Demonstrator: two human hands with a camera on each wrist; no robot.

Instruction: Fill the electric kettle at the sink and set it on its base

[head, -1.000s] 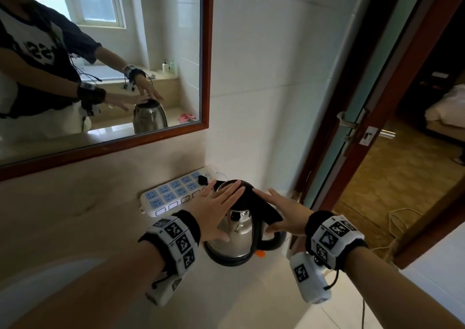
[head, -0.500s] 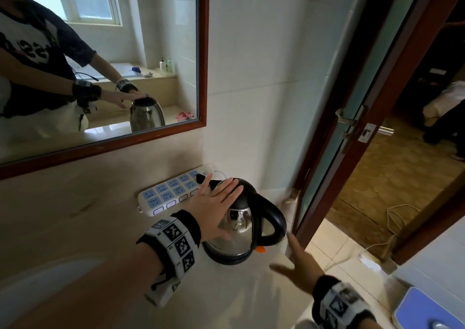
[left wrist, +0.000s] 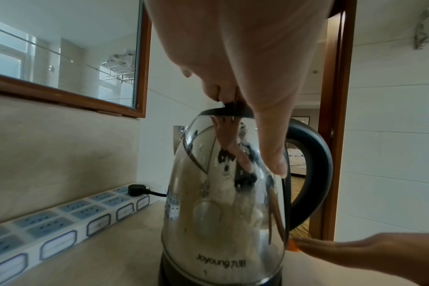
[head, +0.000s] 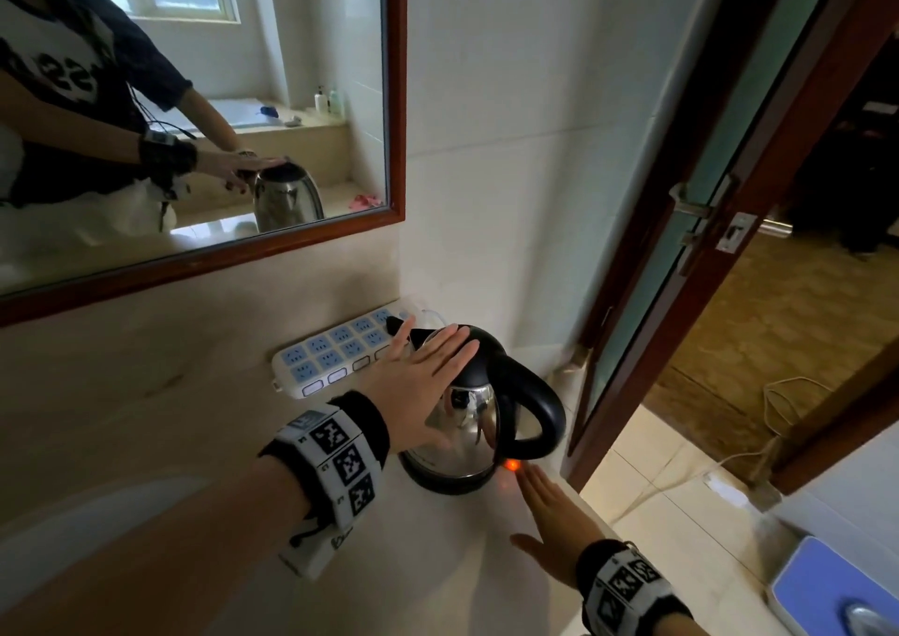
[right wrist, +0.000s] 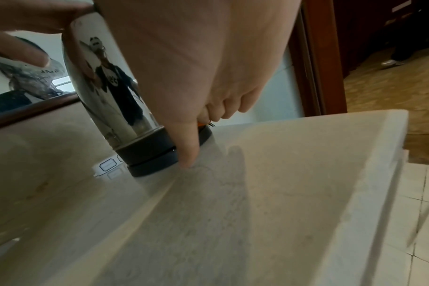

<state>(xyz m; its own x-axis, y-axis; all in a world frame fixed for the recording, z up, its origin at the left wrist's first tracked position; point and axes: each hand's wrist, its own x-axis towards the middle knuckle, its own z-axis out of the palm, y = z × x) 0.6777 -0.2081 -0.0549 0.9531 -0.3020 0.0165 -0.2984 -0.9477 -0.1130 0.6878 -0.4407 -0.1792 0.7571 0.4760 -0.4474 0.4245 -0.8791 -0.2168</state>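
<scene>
The steel kettle (head: pixel 469 421) with its black handle stands upright on its black base (head: pixel 447 482) at the right end of the counter. My left hand (head: pixel 423 382) lies flat on the lid with straight fingers; the left wrist view shows the kettle (left wrist: pixel 208 222) below this hand (left wrist: pixel 245 58). My right hand (head: pixel 549 514) reaches over the counter with straight fingers. Their tips touch the orange switch (head: pixel 511 465) at the foot of the handle, which glows. The right wrist view shows my right hand (right wrist: pixel 184 67) against the base (right wrist: pixel 149 160).
A white and blue power strip (head: pixel 335 353) lies along the wall behind the kettle, with a black plug (left wrist: pixel 137 190) in it. The mirror (head: pixel 194 100) hangs above. The sink (head: pixel 73 538) is at lower left. The counter edge (right wrist: pixel 392 154) drops off by the open door (head: pixel 729 197).
My right hand left the kettle's top, dropped toward the counter edge, then came forward to the switch, which now glows orange. My left hand stayed on the lid.
</scene>
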